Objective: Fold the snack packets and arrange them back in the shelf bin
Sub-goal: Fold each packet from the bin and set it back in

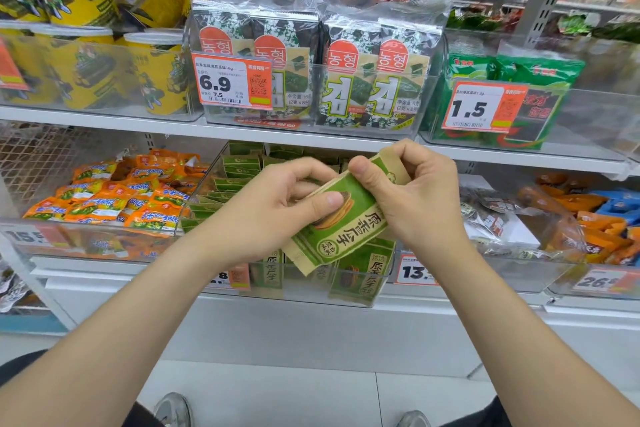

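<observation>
We hold one green snack packet in both hands, in the air just in front of the lower shelf. Left hand grips its left edge: thumb pressed on the printed face, fingers curled behind. Right hand pinches the top end, thumb in front, fingers wrapped over the tan strip, which bends back there. Packet sits tilted, top up-right, bottom corner down-left, overlapping the clear shelf bin behind it. In that bin: more green packets of the same kind, stacked toward the back, a couple upright against the front wall. Left neighbour bin holds orange packets. Upper shelf: seaweed packs behind a 6.9 price tag, yellow canisters to their left. Our shoes show on the floor below.
</observation>
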Demonstrator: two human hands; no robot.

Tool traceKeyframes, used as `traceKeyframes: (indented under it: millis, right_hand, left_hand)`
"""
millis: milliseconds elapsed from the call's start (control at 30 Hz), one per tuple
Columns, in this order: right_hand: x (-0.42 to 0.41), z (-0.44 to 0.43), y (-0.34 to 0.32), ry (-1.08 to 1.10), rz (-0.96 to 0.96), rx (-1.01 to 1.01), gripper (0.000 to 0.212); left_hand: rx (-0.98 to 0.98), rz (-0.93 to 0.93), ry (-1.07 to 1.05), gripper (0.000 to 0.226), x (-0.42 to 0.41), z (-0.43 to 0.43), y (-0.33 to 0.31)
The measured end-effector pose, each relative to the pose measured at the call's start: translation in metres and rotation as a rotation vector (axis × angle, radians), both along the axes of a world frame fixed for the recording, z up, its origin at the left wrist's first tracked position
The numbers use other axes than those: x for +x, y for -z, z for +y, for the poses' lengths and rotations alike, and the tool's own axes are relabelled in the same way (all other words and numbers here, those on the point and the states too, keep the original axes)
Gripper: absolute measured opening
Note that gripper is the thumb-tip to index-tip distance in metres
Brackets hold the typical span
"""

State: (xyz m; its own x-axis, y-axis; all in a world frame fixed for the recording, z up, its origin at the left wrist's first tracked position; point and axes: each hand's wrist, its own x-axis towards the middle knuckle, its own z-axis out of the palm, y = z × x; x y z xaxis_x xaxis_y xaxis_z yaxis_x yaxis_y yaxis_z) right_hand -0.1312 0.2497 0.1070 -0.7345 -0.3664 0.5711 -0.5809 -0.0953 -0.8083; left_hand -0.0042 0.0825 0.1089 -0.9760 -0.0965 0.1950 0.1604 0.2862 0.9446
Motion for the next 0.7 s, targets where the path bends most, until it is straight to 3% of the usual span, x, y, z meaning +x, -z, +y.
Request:
traceKeyframes:
  millis: [100,233,333,433,500,567,700]
  right_hand:
    - [-0.001,0.003,0.0,-0.045,0.008,0.052,0.026]
    - [-0.006,0.014,-0.005,-0.306,-0.077,0.233,0.041]
    - [-0.008,0.013,-0.002,-0.17,-0.043,0.209,0.039]
    - [-0.009,0.013,-0.002,0.056,0.049,0.215,0.037]
    - [-0.013,0.016,-0.002,0.111,0.096,0.25,0.037]
    - [-0.016,0.016,0.0,0.136,0.199,0.332,0.036]
    - [-0.018,0.01,0.009,0.061,0.3,0.464,0.034]
  left_hand:
    - [-0.167,0.032,-0.052,0.022,-0.001,-0.006,0.005]
    - [-0.084,0.165,-0.2,0.02,-0.005,-0.009,0.008]
    - [-0.063,0.194,-0.265,0.022,-0.008,-0.01,0.011]
    - [-0.448,0.135,-0.52,0.028,-0.008,-0.015,0.02]
    - [-0.57,0.065,-0.563,0.022,-0.008,-0.018,0.023]
    - [-0.674,-0.012,-0.477,0.018,-0.006,-0.02,0.025]
    - [-1.087,-0.228,-0.235,0.044,-0.002,-0.016,0.029]
